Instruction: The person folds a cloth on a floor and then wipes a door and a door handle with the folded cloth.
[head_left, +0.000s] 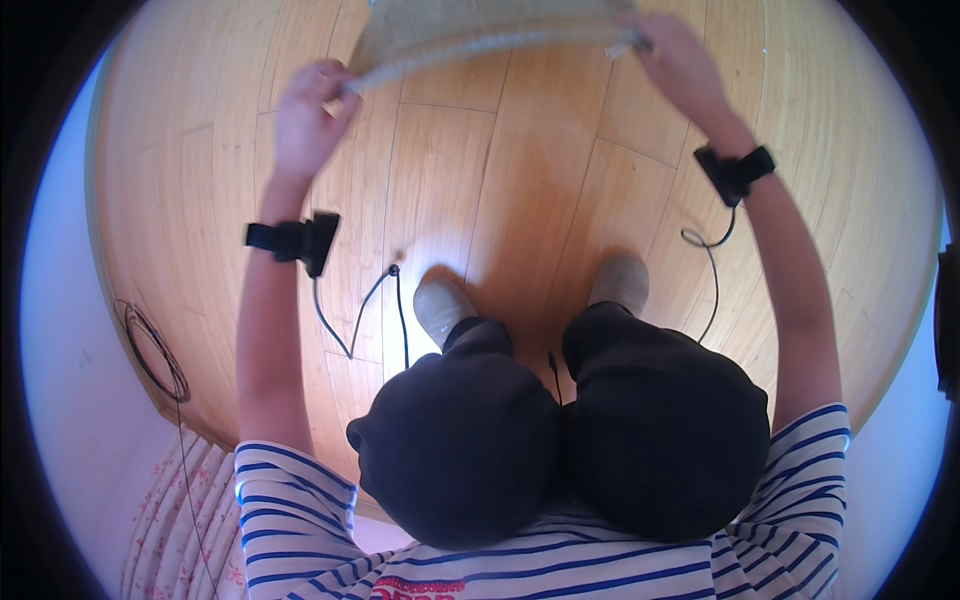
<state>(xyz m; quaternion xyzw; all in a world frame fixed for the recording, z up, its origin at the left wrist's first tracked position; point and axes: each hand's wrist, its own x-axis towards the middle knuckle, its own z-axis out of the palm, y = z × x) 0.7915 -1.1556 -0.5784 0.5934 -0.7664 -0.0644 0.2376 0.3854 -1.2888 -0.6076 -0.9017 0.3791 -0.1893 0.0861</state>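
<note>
Before me, a brownish-grey sheet (487, 19), perhaps cloth, is held up off the floor with its pale near edge bowed. My left hand (309, 120) pinches its near left corner between thumb and fingers. The near right corner is in the grip of my right hand (677, 60), which is blurred. The far part of the sheet runs out of the top of the view, and its material is too blurred to tell. Each of my wrists wears a black strap with a small device, the left device (321, 244) and the right device (720, 176), trailing a thin black cable.
Wooden plank flooring (525, 165) spreads around my feet. A coiled thin cable (154, 352) lies by the left wall (67, 322). At lower left hangs a flowered curtain (176, 517). A black cable end (553, 364) shows between my bent legs. The left wrist's cable (364, 307) loops beside my shoe.
</note>
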